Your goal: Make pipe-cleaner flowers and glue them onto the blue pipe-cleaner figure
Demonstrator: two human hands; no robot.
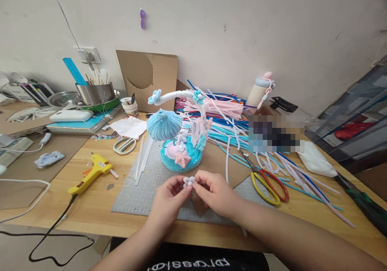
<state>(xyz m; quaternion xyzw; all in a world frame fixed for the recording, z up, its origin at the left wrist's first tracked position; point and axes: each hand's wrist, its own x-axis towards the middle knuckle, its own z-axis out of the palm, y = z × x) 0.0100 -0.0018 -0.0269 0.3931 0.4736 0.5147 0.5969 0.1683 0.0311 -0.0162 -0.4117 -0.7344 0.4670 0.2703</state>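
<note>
Flower (189, 181), small and pale, sits low in the frame's middle — pinched by the left hand (170, 193) and right hand (216, 192). Just above stands a blue ornament (165, 126); a glue gun (93, 175) lies lower left on the desk (87, 208), scissors (267, 181) lower right.

light: soft, diffuse | shadows: faint | edges: stretched, wide-angle | right of centre: pixelated patch (276, 134)

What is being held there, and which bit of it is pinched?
A small pale flower, held at its outer edges: the left grip on one side, the right grip on the other.
</note>
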